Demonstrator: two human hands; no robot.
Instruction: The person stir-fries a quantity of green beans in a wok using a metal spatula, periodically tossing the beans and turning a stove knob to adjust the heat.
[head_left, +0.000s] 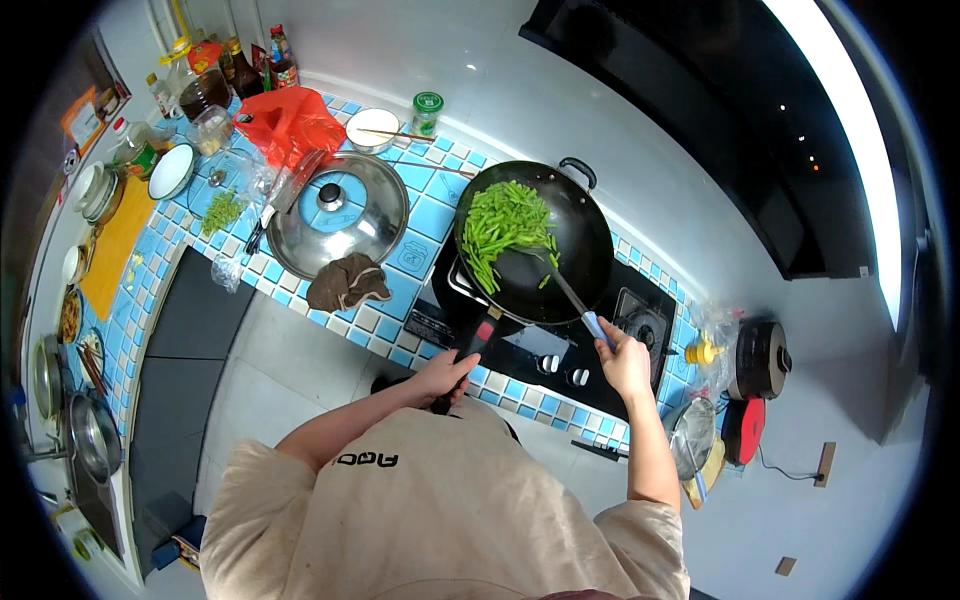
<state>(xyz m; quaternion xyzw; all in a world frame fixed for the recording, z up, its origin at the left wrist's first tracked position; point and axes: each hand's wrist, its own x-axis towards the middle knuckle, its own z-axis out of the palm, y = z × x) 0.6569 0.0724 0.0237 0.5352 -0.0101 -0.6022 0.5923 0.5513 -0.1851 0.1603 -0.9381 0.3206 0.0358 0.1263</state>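
Note:
A black wok (581, 247) sits on the left burner of a black gas hob (517, 360). Cut green beans (506, 225) lie heaped in its left half, with a few loose pieces lower down. My left hand (446, 375) is closed around the wok's long black handle (480, 337), which points towards my body. In my right hand (624, 360) is the pale blue grip of a metal spatula (571, 292). Its shaft slants up and left into the wok, and the blade's end is partly hidden at the beans.
Left of the hob lie a glass-and-steel lid (375, 214), a brown cloth (346, 283) and a cleaver (289, 191). Behind them are a red plastic bag (289, 124) and a white bowl (373, 129) with chopsticks. A strainer (691, 435) is at the right; a range hood (712, 112) overhangs.

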